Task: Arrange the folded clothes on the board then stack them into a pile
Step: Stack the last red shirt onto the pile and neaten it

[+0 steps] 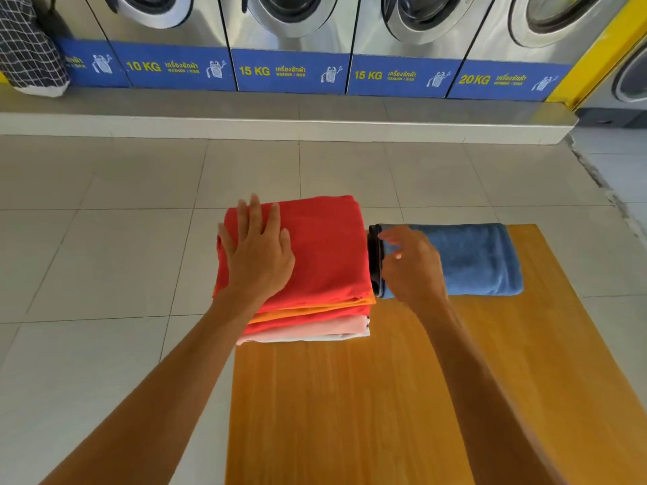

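A pile of folded clothes [325, 253] sits on the far left corner of the wooden board [385, 397]; a red piece lies on top, with orange, red, pink and white layers below. My left hand [259, 253] rests flat on the red top, fingers spread. To the right lies a folded blue towel [472, 260] over a dark garment [374, 257], apart from the pile. My right hand [409, 267] hovers over the towel's left end with its fingers curled and apart, holding nothing.
A row of front-loading washing machines [290, 36] on a raised white step [280, 129] stands beyond. A black checked laundry bag [28, 47] sits at the far left. Pale floor tiles [105, 239] surround the board.
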